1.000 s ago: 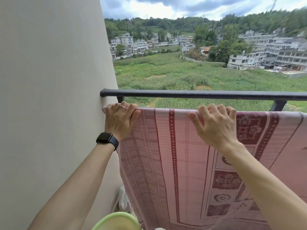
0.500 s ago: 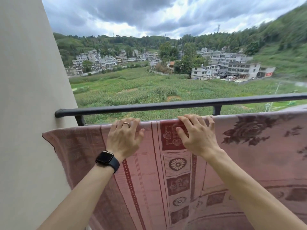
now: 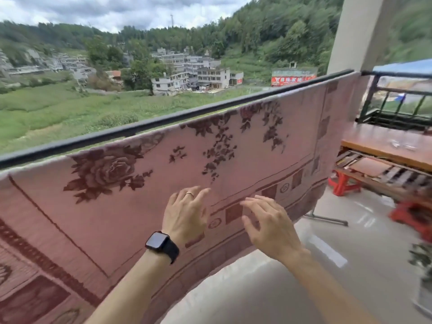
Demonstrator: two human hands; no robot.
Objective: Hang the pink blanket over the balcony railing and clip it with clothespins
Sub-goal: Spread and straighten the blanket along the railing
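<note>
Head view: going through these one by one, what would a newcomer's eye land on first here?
The pink blanket with its dark rose pattern fills the middle, hung along the black railing from the left edge to the far pillar. In front of its lower border, the left hand, with a black watch at the wrist, and the right hand are open with fingers spread. Beyond the railing lie green fields and white buildings.

The blanket (image 3: pixel 233 160) hangs along the railing (image 3: pixel 140 128) before me. My left grip (image 3: pixel 184 216) and right grip (image 3: pixel 268 228) are side by side before it, with the desk (image 3: pixel 378 146) at right.
</note>
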